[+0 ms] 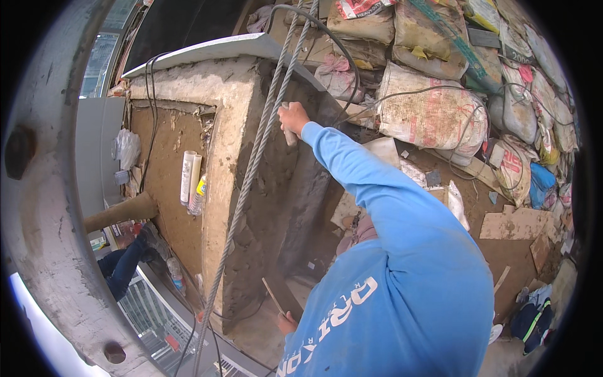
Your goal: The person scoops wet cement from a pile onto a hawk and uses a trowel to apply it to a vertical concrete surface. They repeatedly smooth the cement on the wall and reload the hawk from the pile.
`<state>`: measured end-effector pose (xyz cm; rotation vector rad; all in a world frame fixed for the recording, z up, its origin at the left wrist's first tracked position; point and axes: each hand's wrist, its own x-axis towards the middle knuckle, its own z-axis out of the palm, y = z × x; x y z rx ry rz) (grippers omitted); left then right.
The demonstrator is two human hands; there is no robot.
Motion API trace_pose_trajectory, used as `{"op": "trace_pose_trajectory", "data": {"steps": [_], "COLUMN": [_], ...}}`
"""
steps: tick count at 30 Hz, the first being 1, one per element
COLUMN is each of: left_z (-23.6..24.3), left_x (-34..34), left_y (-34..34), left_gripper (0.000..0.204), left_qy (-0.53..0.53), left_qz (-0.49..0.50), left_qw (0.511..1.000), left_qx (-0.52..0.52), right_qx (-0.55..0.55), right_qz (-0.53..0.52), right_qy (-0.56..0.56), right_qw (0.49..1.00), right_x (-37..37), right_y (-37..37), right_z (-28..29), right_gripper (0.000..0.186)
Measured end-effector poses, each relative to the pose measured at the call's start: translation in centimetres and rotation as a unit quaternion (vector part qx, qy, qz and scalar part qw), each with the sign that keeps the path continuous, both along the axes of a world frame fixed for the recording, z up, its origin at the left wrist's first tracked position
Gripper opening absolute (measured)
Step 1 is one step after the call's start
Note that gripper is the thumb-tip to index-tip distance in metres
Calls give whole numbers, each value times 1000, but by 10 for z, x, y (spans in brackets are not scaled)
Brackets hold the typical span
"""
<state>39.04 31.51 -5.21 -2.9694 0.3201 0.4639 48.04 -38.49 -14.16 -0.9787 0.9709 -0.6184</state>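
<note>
My right hand [293,119] reaches out to the rough, plastered wall [242,264]. It is closed on a narrow, pale brown plastering float [289,136], seen nearly edge-on. Low in the view, close to my blue shirt, my left hand [287,323] grips a thin flat board [280,294] by its edge; part of that hand is hidden behind my shirt. Twisted steel cables [250,164] run down in front of the wall, just left of my right hand. The wall's dark inner face [292,207] looks damp or freshly coated.
A thick metal beam [47,207] with bolt holes fills the left foreground. Stacked sacks [433,110] and loose cables lie at the upper right. Rubble and board pieces [515,223] cover the ground. Tubes [190,176] and a bottle [198,196] rest on a ledge; another person's legs [122,270] show below.
</note>
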Motion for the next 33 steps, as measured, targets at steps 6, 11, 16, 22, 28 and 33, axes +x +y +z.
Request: {"op": "trace_pose_trajectory", "data": {"steps": [6,11,16,22,28,33], "left_z": [-32,-48,-50,-5,2,5], "left_x": [-24,22,116,143,134,98], "left_y": [55,45,-21,-185,-274,-313], "left_gripper": [29,29,28,30,34,32], "left_qy": [52,53,30,36,123,185], "left_qz": [84,29,-138,-380,-503,-525], "left_qw": [994,998,987,911,811,754], "left_qx": [51,5,-80,-157,-272,-349], "right_qx": [-155,-122,-108,-102,47,215], "right_qz": [32,187,140,40,-323,-541], "right_qy": [152,86,82,289,449,414], "right_qw": [976,971,981,951,831,700], "right_x": [18,-14,-106,-258,-447,-541], "right_y": [49,125,157,175,321,517], "right_z": [37,18,6,-67,-88,-60], "right_gripper": [41,39,40,51,41,33]}}
